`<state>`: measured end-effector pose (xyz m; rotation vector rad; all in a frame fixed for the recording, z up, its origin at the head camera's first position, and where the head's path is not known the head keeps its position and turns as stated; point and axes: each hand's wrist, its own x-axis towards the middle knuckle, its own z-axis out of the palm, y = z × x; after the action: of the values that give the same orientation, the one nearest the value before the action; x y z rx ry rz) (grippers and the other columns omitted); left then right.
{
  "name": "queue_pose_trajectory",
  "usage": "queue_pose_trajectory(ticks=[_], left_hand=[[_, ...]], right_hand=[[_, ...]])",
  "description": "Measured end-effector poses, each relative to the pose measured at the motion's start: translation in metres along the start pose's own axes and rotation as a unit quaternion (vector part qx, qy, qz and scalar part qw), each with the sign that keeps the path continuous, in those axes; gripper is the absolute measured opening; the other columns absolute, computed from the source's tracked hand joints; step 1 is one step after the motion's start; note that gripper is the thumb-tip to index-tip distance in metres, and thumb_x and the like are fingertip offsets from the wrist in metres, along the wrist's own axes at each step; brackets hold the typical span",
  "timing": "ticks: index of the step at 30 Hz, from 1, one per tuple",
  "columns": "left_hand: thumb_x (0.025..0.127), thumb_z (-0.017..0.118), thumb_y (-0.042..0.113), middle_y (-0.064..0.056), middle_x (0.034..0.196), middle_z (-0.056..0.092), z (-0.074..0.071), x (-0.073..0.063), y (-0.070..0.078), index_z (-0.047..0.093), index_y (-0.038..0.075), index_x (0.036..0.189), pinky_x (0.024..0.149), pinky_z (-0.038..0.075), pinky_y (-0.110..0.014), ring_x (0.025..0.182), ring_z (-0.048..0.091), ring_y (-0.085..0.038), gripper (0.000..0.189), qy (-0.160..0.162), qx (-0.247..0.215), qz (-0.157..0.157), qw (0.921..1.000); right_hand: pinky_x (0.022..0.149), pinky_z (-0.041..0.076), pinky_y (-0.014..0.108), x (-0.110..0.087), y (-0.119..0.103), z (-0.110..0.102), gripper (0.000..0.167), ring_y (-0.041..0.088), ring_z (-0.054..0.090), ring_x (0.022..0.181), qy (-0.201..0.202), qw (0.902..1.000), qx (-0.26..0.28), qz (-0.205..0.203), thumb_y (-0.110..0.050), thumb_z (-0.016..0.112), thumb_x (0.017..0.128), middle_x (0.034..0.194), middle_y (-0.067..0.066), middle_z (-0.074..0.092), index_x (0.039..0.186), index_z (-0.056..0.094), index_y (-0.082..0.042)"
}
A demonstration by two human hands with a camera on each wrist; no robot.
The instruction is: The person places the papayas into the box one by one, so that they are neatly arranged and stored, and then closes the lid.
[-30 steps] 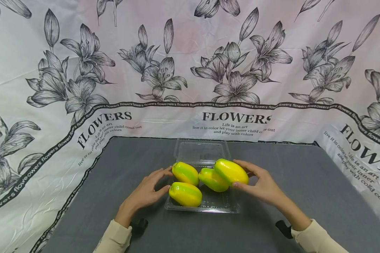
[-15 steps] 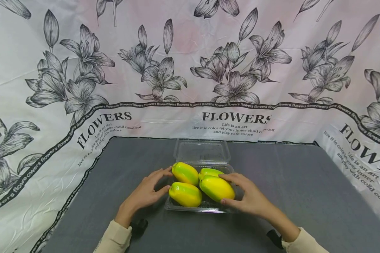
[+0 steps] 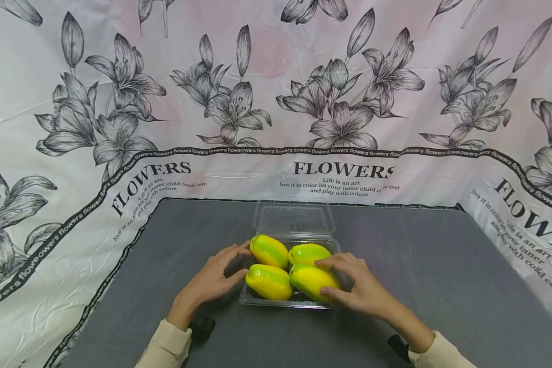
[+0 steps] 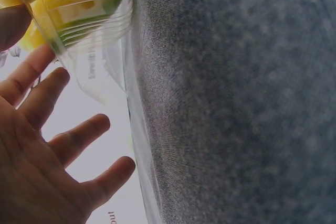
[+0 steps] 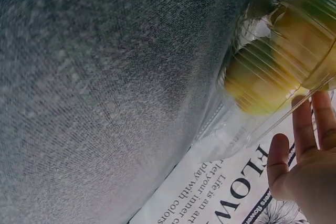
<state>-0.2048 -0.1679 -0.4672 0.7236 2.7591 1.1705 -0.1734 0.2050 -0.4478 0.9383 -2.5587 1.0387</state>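
Note:
Several yellow-green papayas sit in two rows in a clear plastic clamshell box (image 3: pixel 285 303). My right hand (image 3: pixel 361 289) holds the front-right papaya (image 3: pixel 310 281), thumb on its near side and fingers over its far side. Behind it lies the back-right papaya (image 3: pixel 309 252). My left hand (image 3: pixel 213 276) stays at the box's left side with fingers spread, by the back-left papaya (image 3: pixel 269 251) and the front-left papaya (image 3: pixel 269 282). In the left wrist view, fingertips (image 4: pixel 63 74) are at the box rim. The right thumb is out of sight in the right wrist view.
The box's clear lid (image 3: pixel 294 220) lies folded back behind it. Grey cloth covers the table (image 3: pixel 409 255). A white curtain with printed flowers (image 3: pixel 239 176) hangs along the back and sides.
My right hand has brought its papaya left and down from above the back-right one into the box's front-right spot, where it settled lower. The left hand has stayed put.

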Motion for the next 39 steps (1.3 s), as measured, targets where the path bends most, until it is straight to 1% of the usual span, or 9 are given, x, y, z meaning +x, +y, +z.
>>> queue_pose_trajectory(ticks=[6, 13, 17, 21, 25, 29, 33, 36, 39], left_hand=[[0.100, 0.065, 0.035, 0.006, 0.164, 0.037, 0.001, 0.000, 0.000, 0.057, 0.019, 0.140, 0.117, 0.021, -0.074, 0.154, 0.030, -0.038, 0.044, 0.002, 0.001, 0.005, 1.0000], [0.100, 0.065, 0.035, 0.006, 0.164, 0.038, 0.000, 0.000, -0.001, 0.057, 0.019, 0.140, 0.117, 0.022, -0.074, 0.154, 0.030, -0.039, 0.044, 0.005, 0.000, 0.007, 1.0000], [0.100, 0.065, 0.036, 0.006, 0.165, 0.037, 0.000, 0.000, -0.001, 0.056, 0.018, 0.141, 0.117, 0.023, -0.074, 0.153, 0.030, -0.039, 0.045, 0.005, 0.002, 0.009, 0.9999], [0.100, 0.065, 0.035, 0.006, 0.165, 0.037, 0.000, 0.000, -0.001, 0.056, 0.018, 0.141, 0.117, 0.022, -0.074, 0.153, 0.030, -0.039, 0.045, 0.004, 0.001, 0.012, 0.9999], [0.100, 0.065, 0.036, 0.006, 0.165, 0.037, -0.001, 0.000, -0.002, 0.056, 0.019, 0.141, 0.117, 0.022, -0.075, 0.154, 0.030, -0.039, 0.045, 0.004, 0.003, 0.012, 0.9999], [0.101, 0.064, 0.036, 0.007, 0.165, 0.036, -0.001, 0.000, -0.002, 0.056, 0.019, 0.141, 0.117, 0.021, -0.075, 0.154, 0.029, -0.038, 0.045, 0.003, 0.004, 0.009, 0.9999], [0.101, 0.064, 0.037, 0.007, 0.165, 0.036, -0.001, 0.001, -0.002, 0.056, 0.020, 0.141, 0.117, 0.021, -0.075, 0.154, 0.029, -0.038, 0.044, 0.002, 0.003, 0.007, 1.0000], [0.101, 0.065, 0.036, 0.007, 0.165, 0.036, -0.001, 0.001, -0.002, 0.056, 0.020, 0.141, 0.117, 0.020, -0.075, 0.154, 0.029, -0.038, 0.044, 0.002, 0.002, 0.007, 1.0000], [0.100, 0.065, 0.035, 0.007, 0.165, 0.036, 0.000, 0.001, -0.002, 0.056, 0.019, 0.141, 0.117, 0.020, -0.075, 0.154, 0.029, -0.038, 0.044, 0.002, 0.001, 0.008, 1.0000]], right_hand=[[0.086, 0.031, 0.035, 0.000, 0.001, 0.000, 0.045, 0.011, 0.063, 0.106, -0.009, 1.0000, 0.000, 0.002, -0.024, 0.086, 0.082, 0.119, -0.008, 0.070, 0.125, 0.070, -0.027], [0.085, 0.031, 0.035, 0.001, 0.003, 0.000, 0.045, 0.009, 0.062, 0.102, -0.013, 0.9999, 0.008, 0.005, -0.023, 0.086, 0.082, 0.116, -0.008, 0.069, 0.124, 0.071, -0.026], [0.088, 0.042, 0.038, 0.004, 0.005, -0.002, 0.041, 0.014, 0.063, 0.099, 0.006, 0.9990, 0.042, 0.010, -0.018, 0.083, 0.085, 0.116, -0.003, 0.070, 0.125, 0.071, -0.019], [0.087, 0.049, 0.040, 0.010, 0.010, -0.006, 0.039, 0.018, 0.062, 0.097, 0.051, 0.9968, 0.050, 0.036, -0.013, 0.080, 0.088, 0.113, 0.003, 0.070, 0.126, 0.070, -0.015], [0.088, 0.046, 0.037, 0.017, 0.020, -0.012, 0.040, 0.018, 0.061, 0.101, 0.081, 0.9939, 0.043, 0.062, -0.011, 0.078, 0.089, 0.116, 0.005, 0.070, 0.128, 0.069, -0.014], [0.090, 0.043, 0.036, 0.022, 0.035, -0.016, 0.040, 0.020, 0.060, 0.106, 0.088, 0.9914, 0.047, 0.085, -0.013, 0.076, 0.092, 0.122, 0.007, 0.069, 0.131, 0.067, -0.011], [0.092, 0.043, 0.043, 0.028, 0.048, -0.021, 0.043, 0.021, 0.059, 0.109, 0.089, 0.9879, 0.054, 0.115, -0.017, 0.074, 0.094, 0.129, 0.012, 0.067, 0.135, 0.063, -0.009], [0.093, 0.044, 0.050, 0.032, 0.057, -0.023, 0.046, 0.026, 0.060, 0.111, 0.090, 0.9852, 0.055, 0.135, -0.020, 0.073, 0.095, 0.131, 0.018, 0.066, 0.137, 0.061, -0.008], [0.094, 0.043, 0.051, 0.036, 0.065, -0.025, 0.048, 0.030, 0.060, 0.113, 0.087, 0.9828, 0.058, 0.153, -0.024, 0.073, 0.095, 0.134, 0.019, 0.065, 0.139, 0.060, -0.010]])
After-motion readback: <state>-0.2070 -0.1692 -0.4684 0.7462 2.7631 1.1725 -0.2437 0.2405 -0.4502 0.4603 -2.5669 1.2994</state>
